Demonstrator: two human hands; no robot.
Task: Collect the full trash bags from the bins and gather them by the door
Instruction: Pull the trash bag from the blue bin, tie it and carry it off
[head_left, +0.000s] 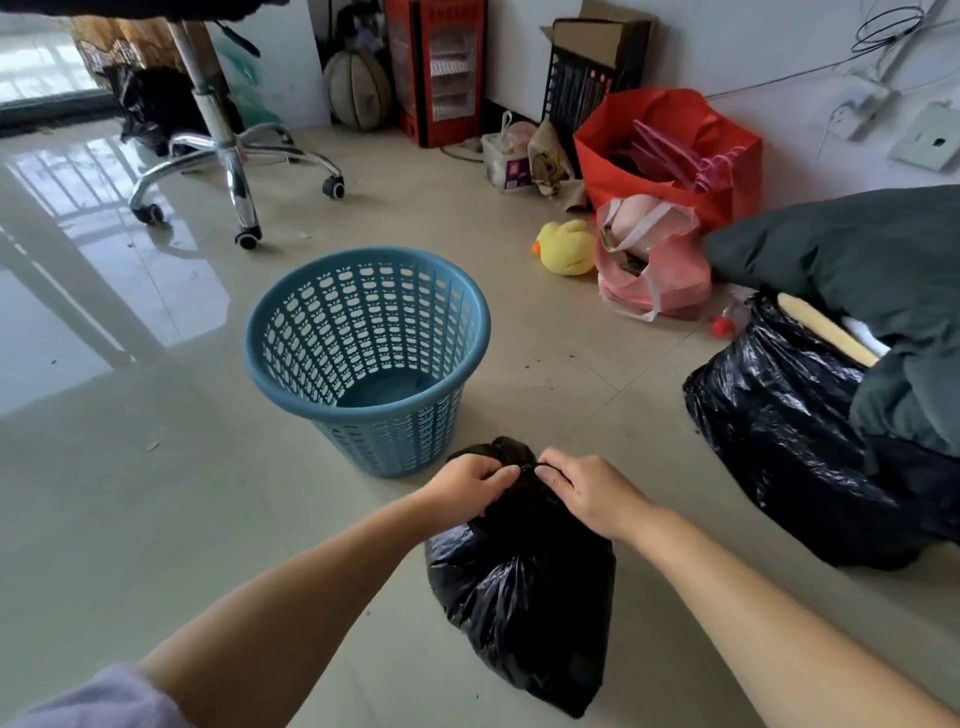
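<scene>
a glossy tiled floor (130, 519) is reflecting window light at the far left, and an office chair (228, 150) on a chrome star base is standing at the upper left, with a dark bag (150, 104) slumping behind it. moving right, a blue perforated bin (363, 358) is sitting upright on the floor with no bag in it. just in front of it and touching its base, a small black trash bag (519, 587) is resting on the floor, bulging and gathered at the top. the left hand (467, 486) is pinching one side of the bag's neck with curled fingers, and the right hand (587, 493) is pinching the other side, the two thumbs nearly meeting over the bunched plastic. beyond them, a yellow duck toy (569, 248) is lying beside a pink bag (654, 265), with a red bag (670, 150) of hangers standing behind against the wall. at the far right, a large black trash bag (779, 431) is sitting open on the floor, well apart from the small one, with dark green cloth (852, 249) spilling over it.
</scene>
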